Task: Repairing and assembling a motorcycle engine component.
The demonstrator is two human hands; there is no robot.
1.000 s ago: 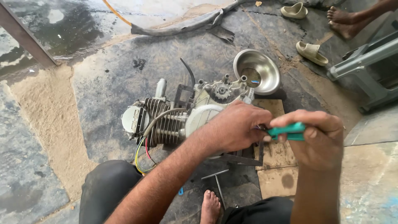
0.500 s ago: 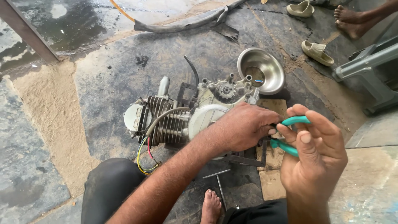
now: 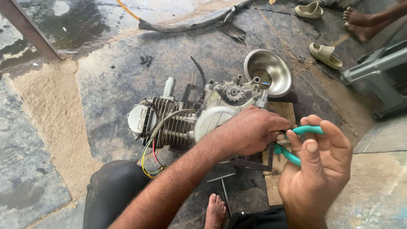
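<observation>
Left hand point(image 3: 250, 131) sits palm-down on the small engine point(image 3: 190, 116), centre of frame, fingers curled over its right end by the pale round side cover; what the fingertips grip underneath is hidden, can't tell. Right hand point(image 3: 316, 169), lower right, has the teal-handled pliers point(image 3: 296, 144): fingers half open, wrapped loosely round both handles, thumb up. The plier nose is tucked behind the left hand, so I can't tell what it bites on.

Risks, my read:
- Loose hold on the handles; if the nose slips off, it goes straight into the left fingers, which are touching it.
- Engine rests on a small wooden board point(image 3: 280, 111) and a dark metal frame; a sideways pull could rock or tip it.
- Steel bowl point(image 3: 270, 72) just beside the upper right of the engine; a jerk up-right knocks it.
- T-handle tool point(image 3: 223, 186) lies by the bare foot point(image 3: 215, 210), bottom centre; easy to step on.
- Loose wires point(image 3: 148, 159) hang lower left of the engine, snag point near the knee.

Room: open floor to the left and top. Right side is tight: grey stand point(image 3: 373, 74), sandals, another person's feet upper right.
</observation>
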